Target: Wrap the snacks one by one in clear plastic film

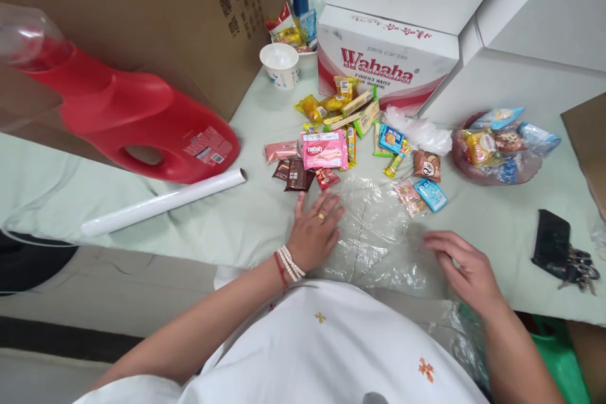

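Observation:
My left hand lies with its fingers spread over the left edge of a clear plastic sheet, just below the dark brown snack packets. At the sheet's right edge is my right hand, its fingers stretched out and the thumb apart from them; I see nothing held in it. Beyond the hands lies a pile of wrapped snacks, with a pink wafer packet in front and yellow packets behind. A blue packet and a brown packet lie beyond the right hand.
A pink bowl of snacks stands at the right, near a phone and keys. A red bottle and a white roll are at the left. A paper cup and a water carton stand behind.

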A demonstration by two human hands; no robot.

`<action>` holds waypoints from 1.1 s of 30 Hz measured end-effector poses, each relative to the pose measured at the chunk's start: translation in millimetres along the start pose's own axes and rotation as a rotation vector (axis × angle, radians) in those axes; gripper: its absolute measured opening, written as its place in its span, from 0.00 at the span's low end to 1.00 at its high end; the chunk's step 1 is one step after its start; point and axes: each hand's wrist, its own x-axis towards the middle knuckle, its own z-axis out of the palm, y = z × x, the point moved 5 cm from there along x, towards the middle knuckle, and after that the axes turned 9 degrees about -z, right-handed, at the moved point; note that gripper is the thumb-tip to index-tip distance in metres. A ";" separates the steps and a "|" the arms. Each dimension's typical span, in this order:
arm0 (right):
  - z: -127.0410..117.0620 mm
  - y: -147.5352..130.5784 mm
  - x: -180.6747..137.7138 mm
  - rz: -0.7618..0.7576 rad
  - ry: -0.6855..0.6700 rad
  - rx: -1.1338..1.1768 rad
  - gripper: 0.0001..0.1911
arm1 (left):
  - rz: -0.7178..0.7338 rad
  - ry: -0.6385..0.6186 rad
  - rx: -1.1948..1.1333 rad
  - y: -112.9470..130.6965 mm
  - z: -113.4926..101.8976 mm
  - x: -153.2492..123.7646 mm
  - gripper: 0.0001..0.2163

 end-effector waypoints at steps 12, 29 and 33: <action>43.2 12.4 91.6 -0.160 0.054 -0.267 0.20 | -0.058 0.016 0.150 -34.1 0.0 -19.6 0.27; 120.3 -39.8 315.4 -0.189 -0.494 -0.593 0.33 | -0.125 0.027 0.124 -36.5 9.7 -29.6 0.24; 134.7 -42.7 330.3 -0.190 -0.559 -0.598 0.33 | -0.117 0.029 0.136 -36.0 10.3 -29.3 0.24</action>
